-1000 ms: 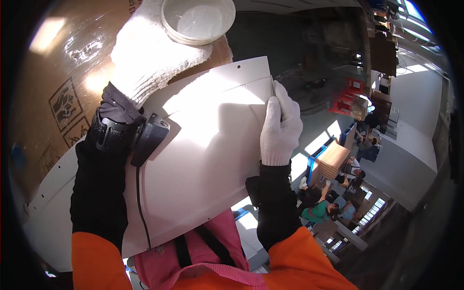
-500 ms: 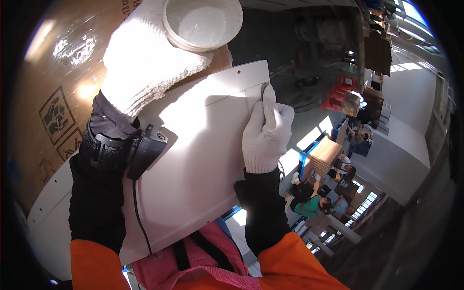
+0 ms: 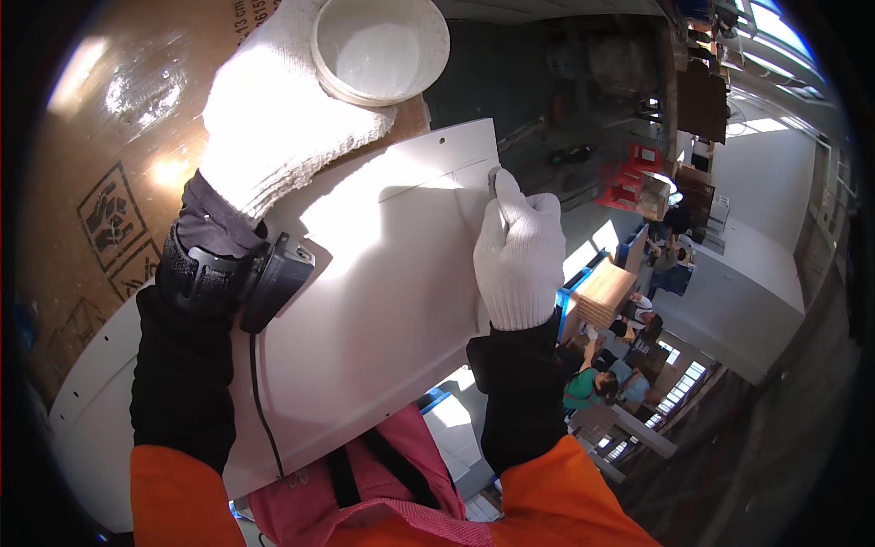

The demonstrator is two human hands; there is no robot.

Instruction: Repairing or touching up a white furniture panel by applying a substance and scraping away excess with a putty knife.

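My left hand (image 3: 273, 128), in a white knit glove, cups a round white tub (image 3: 381, 47) from below, fingers wrapped under its rim — the tub looks pale and empty inside. Beneath that hand lies a flat white panel (image 3: 365, 301), smooth, with small holes near its edges and a thin seam. My right hand (image 3: 518, 251), gloved too, pinches a slim tool (image 3: 498, 193) against the panel's right edge.

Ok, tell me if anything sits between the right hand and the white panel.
Nothing visible does. The right hand already rests on the white panel near its right edge, its fingers pinching a thin tool against the surface.
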